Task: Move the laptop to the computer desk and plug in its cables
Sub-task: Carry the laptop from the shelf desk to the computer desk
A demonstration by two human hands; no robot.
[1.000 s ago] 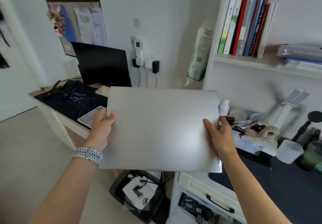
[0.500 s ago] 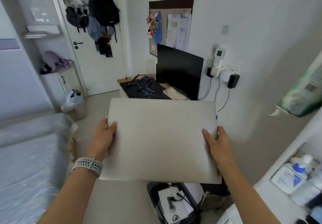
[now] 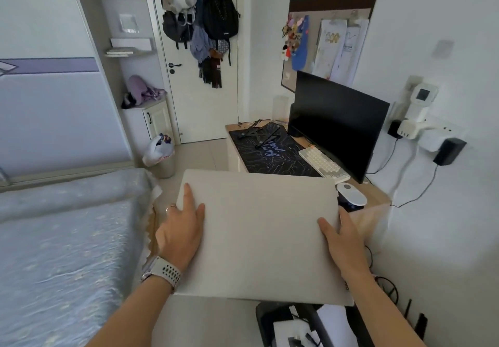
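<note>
Closed flat silver-grey laptop [image 3: 259, 236]: carried level in the air in front of the person, over bare floor, its far edge overlapping the near end of the light wooden computer desk [image 3: 375, 203] in this view.

Left hand [image 3: 181, 228], watch at the wrist: grasps the laptop's left edge; the forefinger and thumb lie on the lid, and a ringed finger curls round the rim.

Right hand [image 3: 344, 241]: grasps the right edge, thumb on the lid, the other fingers wrapped over the side and mostly hidden beneath.

On the desk: black patterned desk mat [image 3: 270, 152], folded black laptop stand [image 3: 259, 133] at the far end of the mat, white keyboard [image 3: 322, 163], black monitor [image 3: 337, 120], white mouse [image 3: 351, 193] just beyond the laptop's right far corner.

Left: pale blue bed [image 3: 62, 238], its edge near the left hand. A strip of floor runs between bed and desk to the white door [image 3: 189, 98]. Below the laptop: dark bin [image 3: 294, 322].
</note>
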